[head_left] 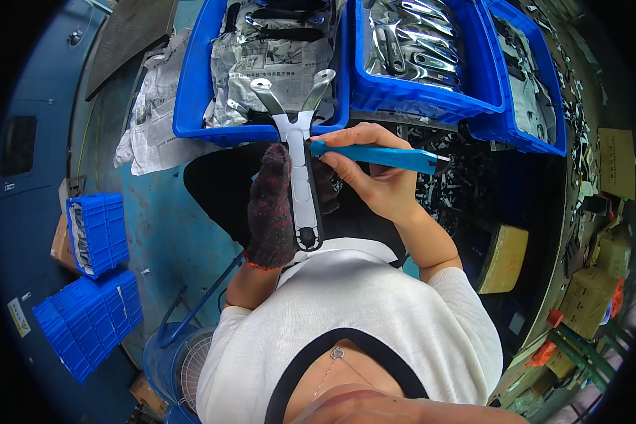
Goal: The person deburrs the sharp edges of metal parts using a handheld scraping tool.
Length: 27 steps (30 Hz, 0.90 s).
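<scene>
Gripping a forked metal tool [298, 152], left hand [270, 208]; right hand [367, 169] holds blue file [378, 155].

The gloved left hand [270, 208] hides one side of the forked metal tool [300, 152].

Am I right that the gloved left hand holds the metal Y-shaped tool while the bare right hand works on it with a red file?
Not quite: the file is blue, not red, as the head view shows. The rest stands: the gloved left hand holds the metal Y-shaped tool, and the bare right hand holds the file against it.
</scene>
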{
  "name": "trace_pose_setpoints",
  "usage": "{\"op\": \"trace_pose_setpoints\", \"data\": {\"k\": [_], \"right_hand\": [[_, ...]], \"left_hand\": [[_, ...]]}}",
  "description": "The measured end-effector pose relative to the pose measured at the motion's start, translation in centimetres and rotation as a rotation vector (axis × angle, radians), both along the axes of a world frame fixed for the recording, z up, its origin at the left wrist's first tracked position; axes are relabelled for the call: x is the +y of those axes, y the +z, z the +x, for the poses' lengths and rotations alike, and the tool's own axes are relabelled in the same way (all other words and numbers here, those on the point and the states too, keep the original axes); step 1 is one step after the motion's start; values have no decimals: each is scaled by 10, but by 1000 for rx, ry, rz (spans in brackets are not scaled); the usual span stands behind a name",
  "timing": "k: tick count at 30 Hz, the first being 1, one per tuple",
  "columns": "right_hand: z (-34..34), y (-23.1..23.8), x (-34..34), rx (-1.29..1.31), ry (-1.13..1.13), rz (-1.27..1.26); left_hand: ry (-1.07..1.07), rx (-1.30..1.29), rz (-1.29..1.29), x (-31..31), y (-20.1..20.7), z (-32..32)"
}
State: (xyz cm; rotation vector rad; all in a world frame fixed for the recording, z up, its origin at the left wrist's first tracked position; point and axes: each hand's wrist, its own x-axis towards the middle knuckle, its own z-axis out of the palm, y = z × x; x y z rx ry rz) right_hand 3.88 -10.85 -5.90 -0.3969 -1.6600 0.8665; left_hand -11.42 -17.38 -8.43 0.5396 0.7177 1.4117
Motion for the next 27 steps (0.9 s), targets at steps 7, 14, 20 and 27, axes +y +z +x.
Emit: {"op": "trace_pose_setpoints", "data": {"k": [7, 14, 20, 27], "right_hand": [[-4, -5, 4, 114, 51, -203], [11, 2, 11, 191, 134, -427], [6, 13, 1, 97, 237, -387], [3, 10, -1, 57, 133, -405]], "left_hand": [[240, 222, 102, 4, -23, 6], [120, 74, 71, 1, 0, 14], [102, 24, 164, 5, -1, 16], [209, 18, 213, 13, -19, 22]]}}
